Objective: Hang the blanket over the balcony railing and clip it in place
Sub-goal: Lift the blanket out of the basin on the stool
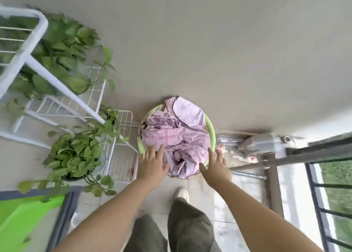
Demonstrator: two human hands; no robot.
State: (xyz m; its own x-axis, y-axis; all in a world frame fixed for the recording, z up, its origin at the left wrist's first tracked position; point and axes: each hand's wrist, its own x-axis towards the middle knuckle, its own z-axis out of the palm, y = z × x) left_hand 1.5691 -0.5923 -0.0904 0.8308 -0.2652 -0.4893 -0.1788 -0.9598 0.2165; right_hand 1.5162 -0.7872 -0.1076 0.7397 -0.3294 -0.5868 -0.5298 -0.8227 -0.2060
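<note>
A crumpled lilac checked blanket [177, 137] fills a round light-green basin [211, 127] on the floor against the wall. My left hand [153, 165] hovers over the basin's near left rim, fingers spread, fingertips at the blanket's edge. My right hand [215, 168] reaches toward the near right rim, fingers apart, holding nothing. The dark balcony railing [320, 150] runs along the right side. No clips are visible.
A white wire plant stand [57, 91] with leafy potted plants [76, 154] stands at the left. Plastic bottles and a bag [247, 143] lie right of the basin. A bright green panel [24, 219] is at lower left. My legs and a white shoe [182, 193] are below.
</note>
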